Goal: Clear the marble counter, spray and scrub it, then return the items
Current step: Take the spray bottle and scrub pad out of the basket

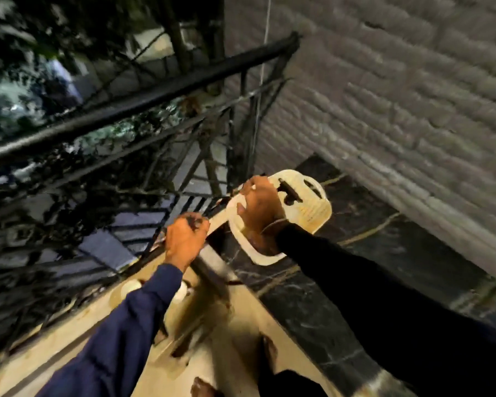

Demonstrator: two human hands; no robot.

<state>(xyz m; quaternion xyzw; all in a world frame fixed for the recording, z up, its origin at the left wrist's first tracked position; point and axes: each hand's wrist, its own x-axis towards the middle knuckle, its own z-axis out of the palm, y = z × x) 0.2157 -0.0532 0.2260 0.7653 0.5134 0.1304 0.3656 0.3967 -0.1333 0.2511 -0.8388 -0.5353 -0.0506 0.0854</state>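
Gripping a cream plastic basket [304,207] by its rim, the right hand [259,207] is curling its fingers around it over the far end of the dark marble counter [341,282]. The left hand [185,239] is closing into a fist on something small and dark that is too blurred to name. Judging by this, the person is handling counter items, though whether clearing or returning them, I cannot tell; no spray or scrubber is showing.

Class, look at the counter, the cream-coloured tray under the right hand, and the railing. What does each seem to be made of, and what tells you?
Counter: looks like polished black marble, shown by pale veins and a glossy sheen.
Cream tray: probably moulded plastic, judging by its cut-out slots, ribbed surface and rounded rim; matt and stained.
Railing: likely dark painted metal, given its thin bars and round top rail, though blur leaves this open.
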